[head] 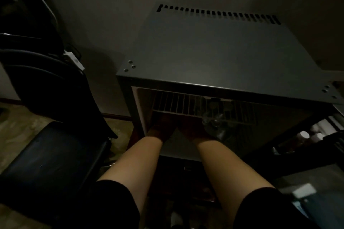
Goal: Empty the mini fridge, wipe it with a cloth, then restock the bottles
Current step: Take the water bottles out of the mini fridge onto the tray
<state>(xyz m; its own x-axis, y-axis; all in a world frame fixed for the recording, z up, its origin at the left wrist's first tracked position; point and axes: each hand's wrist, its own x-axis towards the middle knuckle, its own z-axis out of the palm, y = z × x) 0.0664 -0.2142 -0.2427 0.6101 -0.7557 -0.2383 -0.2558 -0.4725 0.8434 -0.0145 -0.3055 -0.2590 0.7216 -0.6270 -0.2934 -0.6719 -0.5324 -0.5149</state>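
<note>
The grey mini fridge (214, 55) stands open in front of me, seen from above. Both my forearms reach into its dim lower compartment under the white wire shelf (173, 106). My left hand (161, 126) and my right hand (193, 129) lie side by side in shadow, so their fingers cannot be made out. A clear glass or plastic bottle (214, 122) sits just right of my right hand, by the shelf's front edge. Several white-capped bottles (305, 135) stand in the open door's rack at the right. No cloth shows.
A dark padded chair (46, 154) stands close on the left, with dark bags (37, 80) behind it against the wall. A patterned carpet (16, 122) covers the floor. The fridge rests on a dark wooden cabinet (176, 173). A pale object (303, 191) lies at the lower right.
</note>
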